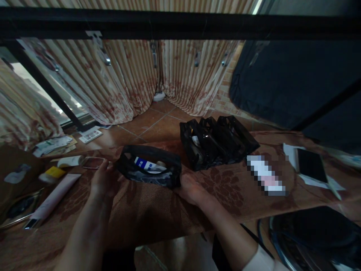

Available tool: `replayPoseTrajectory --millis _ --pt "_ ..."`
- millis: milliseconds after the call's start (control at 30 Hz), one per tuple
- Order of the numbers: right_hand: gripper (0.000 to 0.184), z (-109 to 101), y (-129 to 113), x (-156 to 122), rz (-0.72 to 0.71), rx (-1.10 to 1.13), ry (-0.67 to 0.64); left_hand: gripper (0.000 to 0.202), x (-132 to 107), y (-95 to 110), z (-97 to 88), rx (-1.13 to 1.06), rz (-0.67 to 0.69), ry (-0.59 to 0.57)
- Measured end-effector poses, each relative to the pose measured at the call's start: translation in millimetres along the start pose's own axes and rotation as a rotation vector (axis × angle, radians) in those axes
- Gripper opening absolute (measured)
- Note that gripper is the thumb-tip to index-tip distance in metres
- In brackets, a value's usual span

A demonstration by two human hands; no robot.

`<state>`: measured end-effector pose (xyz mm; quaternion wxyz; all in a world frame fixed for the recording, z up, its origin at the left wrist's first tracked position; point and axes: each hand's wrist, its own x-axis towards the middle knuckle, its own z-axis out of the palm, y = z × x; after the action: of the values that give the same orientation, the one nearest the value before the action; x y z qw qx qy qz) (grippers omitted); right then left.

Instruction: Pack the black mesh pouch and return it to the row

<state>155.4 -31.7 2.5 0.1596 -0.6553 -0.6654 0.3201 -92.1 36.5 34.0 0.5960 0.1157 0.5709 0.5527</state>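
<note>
A black see-through pouch (pixel 149 169) lies open on the brown patterned cloth (pixel 225 188), with a blue and white tube (pixel 146 164) inside it. My left hand (pixel 102 180) rests at the pouch's left end, fingers curled against its edge. My right hand (pixel 190 188) grips the pouch's right end from below. Three more black pouches (pixel 217 141) stand in a row just behind and to the right.
Left of my hands lie a pale pink tube (pixel 53 197), a yellow item (pixel 55 172), a white tube (pixel 69 161) and a small mirror-like object (pixel 93 162). A dark tablet on papers (pixel 311 165) lies at the right. A black bar (pixel 180 24) crosses overhead; curtains hang behind.
</note>
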Motion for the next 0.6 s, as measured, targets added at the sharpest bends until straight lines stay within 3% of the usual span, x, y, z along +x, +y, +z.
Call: replayPoseTrajectory --millis 100,233,333,500,600 --pt "0.053 0.8 2.2 -1.2 0.031 -0.003 -0.03 0.034 4.9 -9.0 4.1 -0.061 0.02 -0.001" --pt "0.063 3.0 4.5 -3.1 -0.027 0.058 0.051 0.012 4.0 -31.3 14.4 -0.043 0.094 -0.014" --pt "0.061 5.2 6.1 -2.5 -0.044 0.09 0.073 0.02 -1.8 -44.9 18.4 0.092 0.13 -0.046" --pt "0.061 10.2 9.8 -0.3 -0.077 0.125 0.078 0.026 -7.5 -54.9 11.4 0.434 0.005 -0.211" --pt "0.061 12.9 10.1 0.4 -0.1 0.14 0.089 0.03 -7.4 -60.9 8.2 0.517 0.013 -0.286"
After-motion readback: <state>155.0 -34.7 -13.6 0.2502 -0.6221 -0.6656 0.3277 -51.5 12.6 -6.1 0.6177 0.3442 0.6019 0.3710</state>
